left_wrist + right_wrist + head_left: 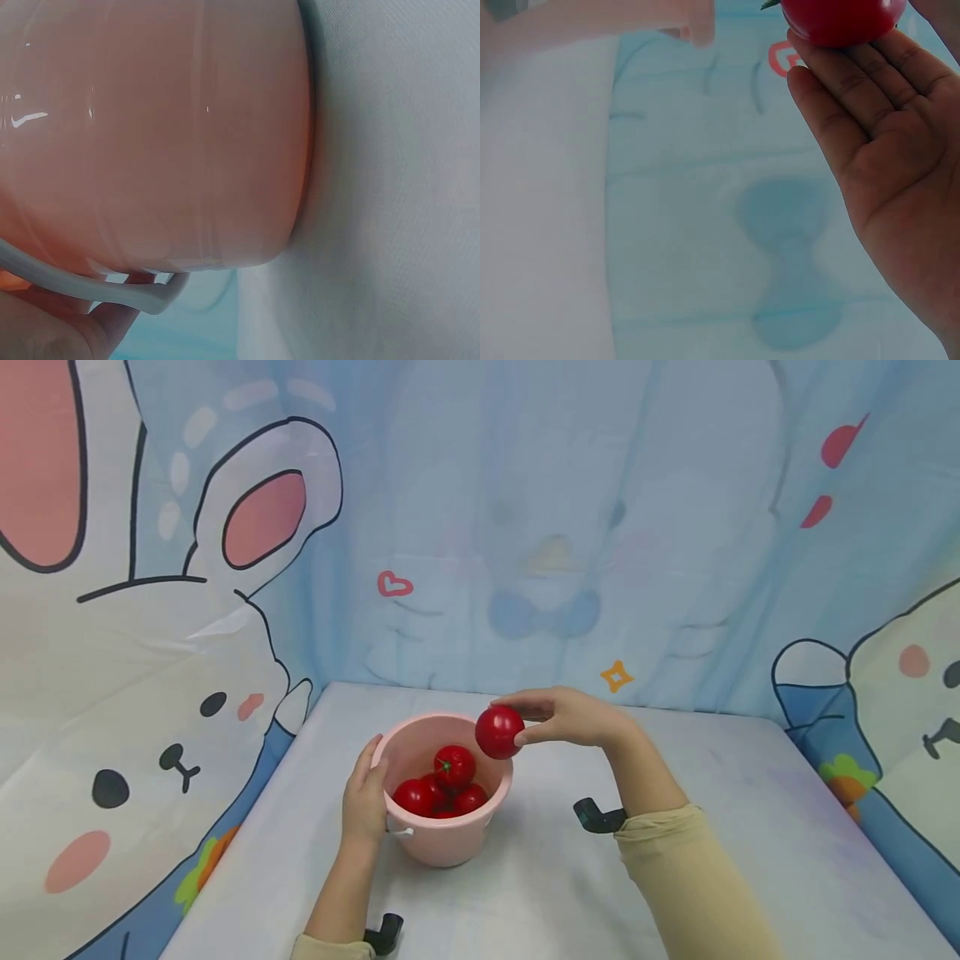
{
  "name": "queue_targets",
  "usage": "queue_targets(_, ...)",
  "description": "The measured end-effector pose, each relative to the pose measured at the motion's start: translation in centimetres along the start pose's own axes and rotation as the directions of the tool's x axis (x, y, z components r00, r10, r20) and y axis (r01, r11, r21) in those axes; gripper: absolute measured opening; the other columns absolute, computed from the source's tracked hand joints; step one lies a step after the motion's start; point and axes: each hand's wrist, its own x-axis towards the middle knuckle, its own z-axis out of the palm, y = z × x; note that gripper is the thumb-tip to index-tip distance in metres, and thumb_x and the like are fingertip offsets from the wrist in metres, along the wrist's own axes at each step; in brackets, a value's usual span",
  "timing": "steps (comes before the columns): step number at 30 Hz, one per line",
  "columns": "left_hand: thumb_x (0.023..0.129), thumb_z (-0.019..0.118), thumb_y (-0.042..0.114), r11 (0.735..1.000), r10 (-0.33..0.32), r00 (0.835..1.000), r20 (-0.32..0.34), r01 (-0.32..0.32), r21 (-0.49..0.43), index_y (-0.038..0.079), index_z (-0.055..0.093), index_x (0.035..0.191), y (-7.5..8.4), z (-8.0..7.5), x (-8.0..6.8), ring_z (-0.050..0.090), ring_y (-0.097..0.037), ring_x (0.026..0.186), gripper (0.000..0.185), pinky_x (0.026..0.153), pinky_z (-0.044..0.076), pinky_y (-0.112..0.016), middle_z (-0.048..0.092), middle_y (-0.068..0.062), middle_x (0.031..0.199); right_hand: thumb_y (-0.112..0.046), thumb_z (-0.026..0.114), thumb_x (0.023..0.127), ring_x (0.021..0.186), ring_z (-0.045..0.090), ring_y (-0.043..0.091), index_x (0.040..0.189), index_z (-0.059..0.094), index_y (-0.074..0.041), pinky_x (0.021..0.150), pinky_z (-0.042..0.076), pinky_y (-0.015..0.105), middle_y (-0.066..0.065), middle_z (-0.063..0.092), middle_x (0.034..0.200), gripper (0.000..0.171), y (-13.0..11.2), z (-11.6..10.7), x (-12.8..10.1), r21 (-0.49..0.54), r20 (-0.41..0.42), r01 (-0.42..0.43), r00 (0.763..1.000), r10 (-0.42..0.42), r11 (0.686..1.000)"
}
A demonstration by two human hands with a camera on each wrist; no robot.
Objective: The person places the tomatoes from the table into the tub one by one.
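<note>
A pink bucket (447,845) stands upright on the table with several red tomatoes inside, one with a green calyx (454,767) on top of the others. My left hand (363,802) grips the bucket's left side at the rim. In the left wrist view, part of that hand (56,330) shows beside the grey handle (97,287), against the bucket wall. Between thumb and fingers, my right hand (566,717) pinches another tomato (498,732) above the bucket's right rim. The right wrist view shows this tomato (840,19) at the fingertips, partly cut off by the frame.
A white cloth covers the table (570,893). Behind it hangs a blue curtain (465,527) printed with cartoon animals, and more printed cloth stands at both sides. A black strap piece (598,817) sticks out at the right wrist, another (385,935) at the left.
</note>
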Motion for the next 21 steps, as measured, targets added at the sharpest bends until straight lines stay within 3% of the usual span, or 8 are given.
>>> queue_targets(11, 0.102, 0.04, 0.044, 1.0, -0.001, 1.0, 0.001, 0.001, 0.002, 0.043, 0.037, 0.148, 0.0, 0.0, 0.2, 0.035, -0.023, 0.146, 0.047, 0.107, 0.043, -0.056, 0.038, 0.011, 0.157, -0.041, 0.076, 0.084, 0.137, 0.05, 0.022, 0.137, 0.056, -0.038, 0.099, 0.054, 0.044, -0.008, 0.057, 0.141, 0.057, -2.2, 1.0, 3.1, -0.064, 0.053, 0.022, 0.998, -0.019, 0.998)
queue_targets(21, 0.102, 0.041, 0.042, 1.0, -0.014, 1.0, 0.002, 0.014, -0.017, 0.041, 0.037, 0.149, -0.1, 0.0, 0.2, 0.035, -0.023, 0.146, 0.048, 0.107, 0.044, -0.055, 0.039, 0.011, 0.156, -0.035, 0.074, 0.085, 0.13, 0.055, 0.013, 0.135, 0.058, -0.038, 0.103, 0.051, 0.041, -0.014, 0.062, 0.133, 0.052, -4.1, 1.8, 6.1, -0.108, 0.103, 0.042, 0.994, -0.03, 0.993)
